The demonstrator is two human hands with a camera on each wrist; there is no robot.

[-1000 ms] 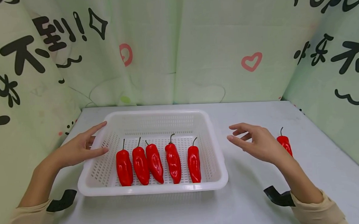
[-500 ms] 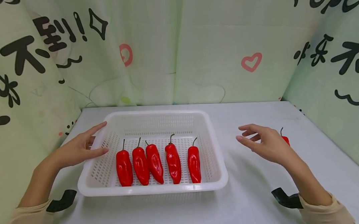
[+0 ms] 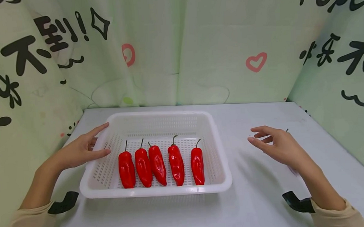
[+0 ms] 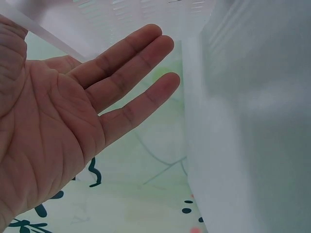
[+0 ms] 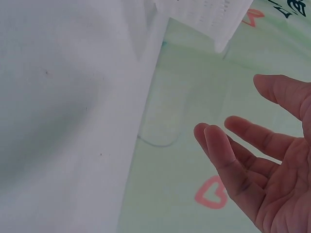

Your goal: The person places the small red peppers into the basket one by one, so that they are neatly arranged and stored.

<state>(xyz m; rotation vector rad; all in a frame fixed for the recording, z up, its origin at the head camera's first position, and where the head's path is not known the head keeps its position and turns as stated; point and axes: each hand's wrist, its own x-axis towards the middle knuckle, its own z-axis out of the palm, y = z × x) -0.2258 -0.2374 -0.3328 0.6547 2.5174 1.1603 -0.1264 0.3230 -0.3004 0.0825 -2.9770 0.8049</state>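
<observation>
Several shiny red peppers (image 3: pixel 176 165) with thin stems lie side by side in a white plastic basket (image 3: pixel 156 191). At the basket's left side, my left hand (image 3: pixel 75 152) rests with its index finger along the rim and its thumb reaching over the edge. In the left wrist view the other fingers (image 4: pixel 127 80) extend fairly straight below the rim. To the right of the basket, my right hand (image 3: pixel 281 144) hovers above the table, fingers loosely bent, holding nothing. Another pepper is almost wholly hidden behind this hand; its stem (image 3: pixel 287 130) shows above the knuckles.
The white table (image 3: pixel 204 214) carries the basket left of its middle. Pale green curtains (image 3: pixel 209 48) with black lettering and pink hearts hang at the back and both sides. Black straps (image 3: pixel 64 203) stick out from the cuffs of the beige sleeves.
My right hand has drifted to the right, away from the basket, and now covers the pepper lying there, which showed earlier. The left hand and the basket stay in place.
</observation>
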